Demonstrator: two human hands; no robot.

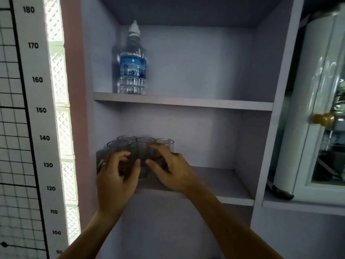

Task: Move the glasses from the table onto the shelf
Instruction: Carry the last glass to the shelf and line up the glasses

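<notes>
A: Head view. Cluster of clear, straight-sided drinking glasses [141,146] on the left of the lower lilac wooden shelf [224,182], packed touching.

B: Hands?

A: Left hand [116,176] with a ring, fingers curled round a front glass. Right hand [169,169] just beside it, fingers spread over the middle ones. Real clench or just contact, cannot tell, it's blurred.

B: Tip for this step?

A: Probably nudging them into rows. Push low on the walls, slowly, so none tips or clinks. Clear plastic water bottle with blue label [132,60] stands on the upper shelf, well apart.
</notes>
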